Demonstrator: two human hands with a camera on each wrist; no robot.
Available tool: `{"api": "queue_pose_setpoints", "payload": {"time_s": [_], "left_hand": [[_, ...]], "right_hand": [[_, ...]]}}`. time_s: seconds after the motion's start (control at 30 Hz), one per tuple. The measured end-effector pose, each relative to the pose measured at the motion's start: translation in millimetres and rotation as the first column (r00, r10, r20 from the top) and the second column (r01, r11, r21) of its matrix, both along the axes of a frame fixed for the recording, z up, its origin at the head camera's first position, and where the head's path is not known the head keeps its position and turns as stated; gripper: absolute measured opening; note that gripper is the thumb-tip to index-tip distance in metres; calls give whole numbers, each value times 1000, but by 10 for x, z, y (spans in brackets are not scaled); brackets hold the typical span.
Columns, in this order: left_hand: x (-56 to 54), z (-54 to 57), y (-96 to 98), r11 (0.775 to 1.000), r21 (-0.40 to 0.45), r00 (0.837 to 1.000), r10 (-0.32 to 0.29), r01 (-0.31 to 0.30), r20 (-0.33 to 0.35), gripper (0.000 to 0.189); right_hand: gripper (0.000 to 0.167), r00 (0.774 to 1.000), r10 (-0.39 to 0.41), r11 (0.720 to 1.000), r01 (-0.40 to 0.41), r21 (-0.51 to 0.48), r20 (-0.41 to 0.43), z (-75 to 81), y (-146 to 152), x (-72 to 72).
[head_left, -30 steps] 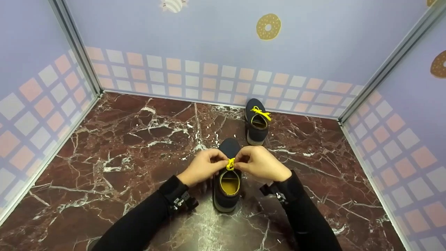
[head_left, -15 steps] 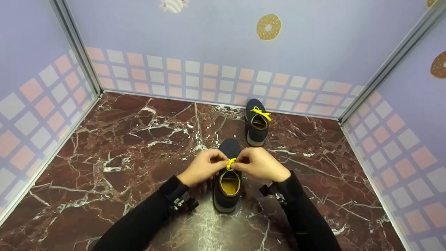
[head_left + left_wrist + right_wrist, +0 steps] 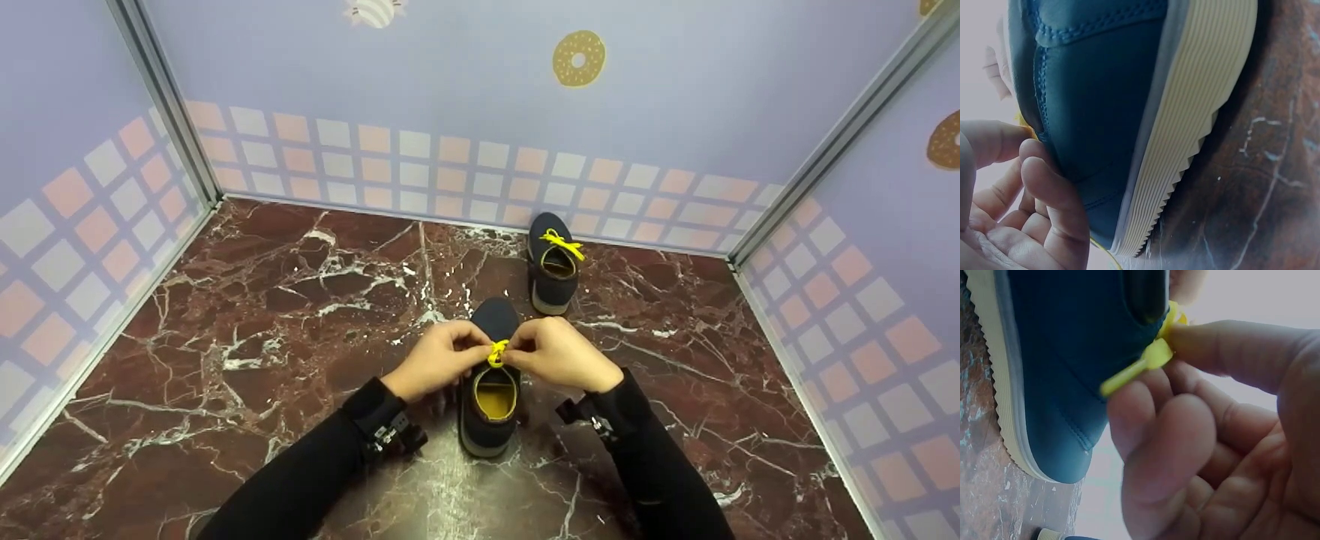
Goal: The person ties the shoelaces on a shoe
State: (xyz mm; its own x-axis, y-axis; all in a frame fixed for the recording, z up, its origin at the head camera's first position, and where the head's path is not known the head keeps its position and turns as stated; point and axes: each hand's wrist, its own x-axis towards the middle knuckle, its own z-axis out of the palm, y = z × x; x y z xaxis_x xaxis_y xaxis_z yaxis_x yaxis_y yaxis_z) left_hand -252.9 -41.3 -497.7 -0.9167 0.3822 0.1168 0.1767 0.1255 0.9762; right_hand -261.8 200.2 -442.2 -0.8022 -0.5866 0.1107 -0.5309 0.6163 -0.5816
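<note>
A dark shoe [image 3: 489, 431] with a yellow lining stands on the floor between my hands, its toe pointing away. Over its tongue, the yellow shoelace [image 3: 496, 354] is crossed into a small loop. My left hand [image 3: 439, 361] pinches the lace from the left between thumb and forefinger. From the right, my right hand [image 3: 566, 354] pinches it as well; in the right wrist view a lace end with its tip [image 3: 1129, 375] sticks out past the fingers. The left wrist view shows the shoe's side and ribbed pale sole [image 3: 1185, 112], with a thin strand of lace hanging below the fingers.
Another dark shoe [image 3: 553, 289] with a tied yellow lace [image 3: 561, 244] stands farther back on the right, near the wall. The reddish marble-patterned floor [image 3: 300, 360] is bounded by lilac panels [image 3: 450, 90] at the back and both sides.
My right fingertips shift slightly at the lace, and the small yellow loop changes shape a little. The left hand and both shoes stay in place.
</note>
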Motion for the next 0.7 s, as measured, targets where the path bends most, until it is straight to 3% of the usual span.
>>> {"api": "queue_pose_setpoints", "payload": {"time_s": [0.4,0.7], "left_hand": [[-14,5,-24,999,-24,1000,-24,24,-10,24],[-12,7,-31,999,-35,1000,-11,12,19,14]], "right_hand": [[10,999,6,1000,-6,-7,-33,-13,-17,-4],[8,998,-2,1000,2,-3,-56,-22,-29,-6]]}}
